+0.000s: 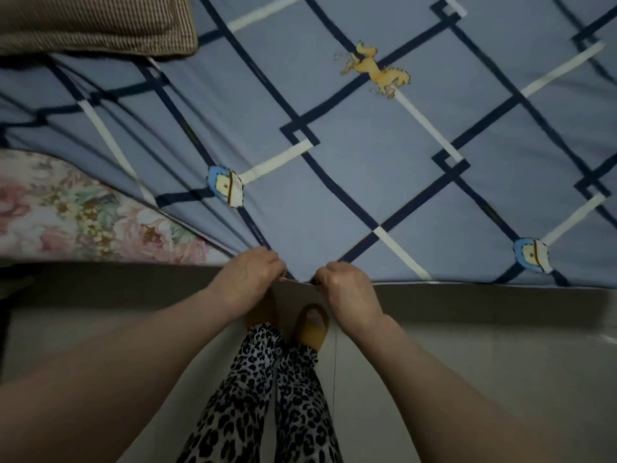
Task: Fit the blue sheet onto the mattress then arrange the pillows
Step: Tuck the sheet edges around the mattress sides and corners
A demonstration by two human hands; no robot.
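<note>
1. Sheet (367, 182), blue with dark and white grid lines, lies spread over the mattress (83, 212); floral mattress corner exposed at left.
2. Left hand (250, 279) and right hand (347, 289) each pinch the sheet's near edge, grip pressed together on fabric.
3. Brown pillow (96, 23) rests at the upper left.
</note>
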